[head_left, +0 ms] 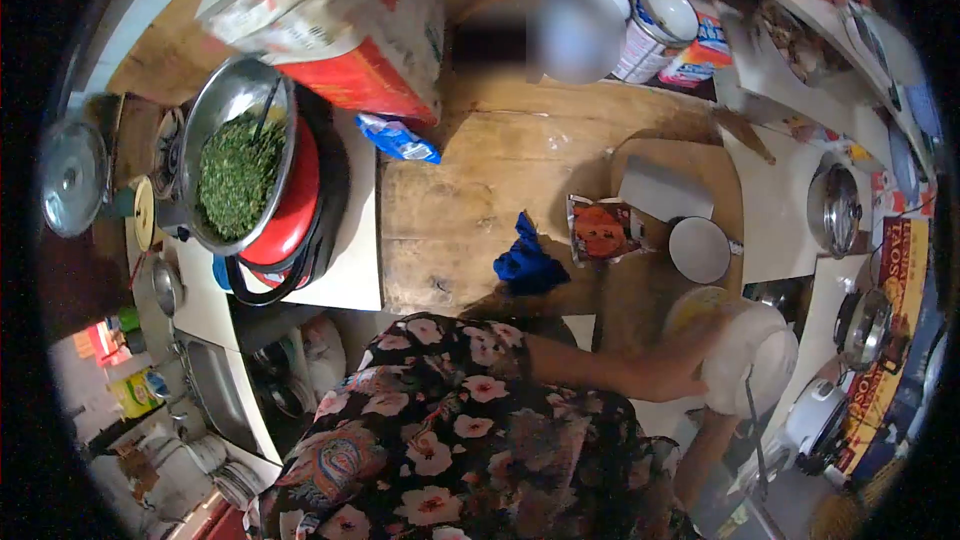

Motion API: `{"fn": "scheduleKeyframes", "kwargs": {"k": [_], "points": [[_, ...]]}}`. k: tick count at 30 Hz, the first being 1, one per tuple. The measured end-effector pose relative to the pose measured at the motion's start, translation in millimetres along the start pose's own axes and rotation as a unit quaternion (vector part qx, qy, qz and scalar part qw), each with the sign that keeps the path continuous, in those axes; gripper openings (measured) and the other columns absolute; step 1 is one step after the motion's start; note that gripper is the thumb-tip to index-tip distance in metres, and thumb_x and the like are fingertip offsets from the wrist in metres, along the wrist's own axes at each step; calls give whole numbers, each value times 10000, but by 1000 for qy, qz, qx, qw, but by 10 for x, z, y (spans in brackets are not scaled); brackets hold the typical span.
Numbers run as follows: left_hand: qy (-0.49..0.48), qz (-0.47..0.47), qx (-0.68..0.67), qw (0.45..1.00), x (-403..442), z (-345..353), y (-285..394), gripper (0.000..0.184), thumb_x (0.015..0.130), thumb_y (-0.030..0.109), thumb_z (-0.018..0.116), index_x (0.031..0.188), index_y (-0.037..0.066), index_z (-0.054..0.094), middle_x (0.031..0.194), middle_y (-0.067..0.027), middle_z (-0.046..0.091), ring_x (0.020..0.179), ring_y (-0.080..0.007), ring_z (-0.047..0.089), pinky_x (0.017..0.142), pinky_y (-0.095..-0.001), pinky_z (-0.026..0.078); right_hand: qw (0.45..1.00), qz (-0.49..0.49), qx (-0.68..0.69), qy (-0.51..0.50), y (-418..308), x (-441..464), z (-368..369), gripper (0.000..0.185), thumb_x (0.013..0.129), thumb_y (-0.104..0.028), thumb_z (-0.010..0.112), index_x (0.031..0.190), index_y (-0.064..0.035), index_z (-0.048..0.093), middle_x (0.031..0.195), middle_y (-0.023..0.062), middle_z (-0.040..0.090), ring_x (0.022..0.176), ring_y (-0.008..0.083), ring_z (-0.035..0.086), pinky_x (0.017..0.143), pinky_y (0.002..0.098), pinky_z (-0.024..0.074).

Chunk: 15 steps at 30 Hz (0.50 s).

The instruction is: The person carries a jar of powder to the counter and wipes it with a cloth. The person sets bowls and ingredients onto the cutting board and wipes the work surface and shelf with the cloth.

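Observation:
My left hand (pixel 665 368) reaches across to the right, its fingers wrapped against the side of a white round container (pixel 735 370). Below that container shows my right forearm (pixel 704 445); the hand is mostly hidden behind it, so its fingers cannot be made out. A thin dark-handled utensil (pixel 754 410) slants down over the container's right side. Close above my left hand is a blurred pale round object with yellow on it (pixel 692 310). A white cup (pixel 699 249), a red-orange packet (pixel 605 230) and a crumpled blue wrapper (pixel 532 258) lie on the wooden counter.
At left, a metal pot (pixel 290 155) of chopped greens (pixel 238 175) tilts on a red appliance (pixel 290 225). A large red-and-white bag (pixel 360 50) and blue packet (pixel 402 138) stand behind. Tins (pixel 645 48) line the back; lidded pots (pixel 838 205) and a sink (pixel 215 390) flank the sides.

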<state>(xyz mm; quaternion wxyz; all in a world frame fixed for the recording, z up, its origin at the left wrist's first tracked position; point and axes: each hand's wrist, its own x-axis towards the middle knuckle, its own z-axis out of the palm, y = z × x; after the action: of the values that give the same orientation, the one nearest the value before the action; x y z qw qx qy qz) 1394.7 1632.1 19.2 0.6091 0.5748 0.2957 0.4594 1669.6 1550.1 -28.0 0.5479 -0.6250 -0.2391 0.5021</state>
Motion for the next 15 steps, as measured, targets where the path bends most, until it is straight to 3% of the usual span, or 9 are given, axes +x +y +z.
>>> {"fn": "scheduleKeyframes", "kwargs": {"k": [5, 7, 8, 10, 15], "points": [[116, 26, 119, 986, -316, -157, -126, 942, 650, 217, 697, 1340, 12, 90, 1353, -254, 153, 1269, -391, 136, 1042, -440, 132, 993, -2, -10, -118, -116, 144, 911, 520, 853, -408, 442, 1276, -131, 322, 1273, 76, 388, 1151, 245, 401, 937, 417, 367], [87, 6, 181, 980, -396, -473, 65, 970, 664, 238, 694, 1345, 3, 45, 1344, -262, 175, 1258, -400, 168, 1038, -427, 151, 991, -11, -8, -130, -115, 60, 1183, 526, 853, -410, 439, 1282, -133, 313, 1282, 76, 379, 1157, 245, 396, 943, 417, 364], [75, 30, 169, 982, -402, -572, 76, 970, 664, 238, 694, 1345, 3, 45, 1344, -262, 175, 1258, -400, 168, 1038, -427, 151, 989, -11, 7, -149, -96, 72, 1332, 529, 854, -411, 438, 1286, -135, 309, 1287, 77, 375, 1160, 246, 393, 945, 418, 362], [51, -22, 86, 995, -524, -649, 84, 979, 660, 242, 703, 1341, -6, 45, 1350, -263, 162, 1259, -399, 168, 1037, -409, 167, 986, -1, 14, -164, -66, 18, 1477, 534, 854, -414, 435, 1292, -138, 301, 1295, 77, 366, 1166, 246, 388, 951, 418, 358], [38, -53, 110, 992, -674, -773, 59, 986, 656, 245, 715, 1341, -6, 51, 1368, -260, 120, 1276, -376, 139, 1040, -388, 169, 985, 4, 37, -169, 26, -256, 1634, 549, 856, -420, 429, 1308, -145, 281, 1317, 78, 345, 1181, 248, 376, 966, 419, 350]]}}
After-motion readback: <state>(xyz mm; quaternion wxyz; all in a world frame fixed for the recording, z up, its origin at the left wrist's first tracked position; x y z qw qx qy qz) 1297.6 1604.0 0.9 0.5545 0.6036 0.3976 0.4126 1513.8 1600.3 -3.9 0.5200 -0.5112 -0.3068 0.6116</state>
